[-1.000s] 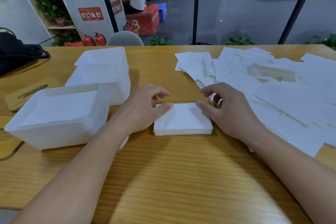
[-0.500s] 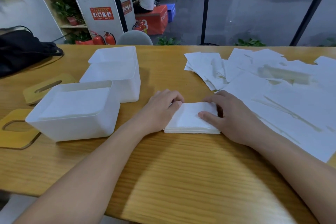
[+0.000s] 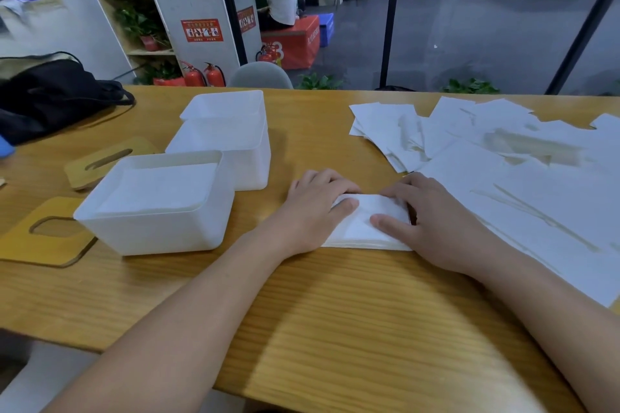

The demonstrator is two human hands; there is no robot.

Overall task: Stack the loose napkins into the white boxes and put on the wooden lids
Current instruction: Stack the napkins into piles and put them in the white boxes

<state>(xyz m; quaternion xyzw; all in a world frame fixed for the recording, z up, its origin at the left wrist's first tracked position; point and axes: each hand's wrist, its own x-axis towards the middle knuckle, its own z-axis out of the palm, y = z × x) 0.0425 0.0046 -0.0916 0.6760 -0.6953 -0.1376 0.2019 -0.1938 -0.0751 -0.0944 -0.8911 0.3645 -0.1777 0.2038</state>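
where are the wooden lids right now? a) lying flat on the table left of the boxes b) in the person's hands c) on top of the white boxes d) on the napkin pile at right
a: both wooden lids lie flat on the table to the left of the open white boxes, while both hands hold a napkin stack.

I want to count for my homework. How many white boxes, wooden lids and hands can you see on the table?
White plastic boxes: 2, the near one and the far one
Slotted wooden lids: 2, near and far
Hands: 2, left hand and right hand, both on the white napkin stack
Total: 6
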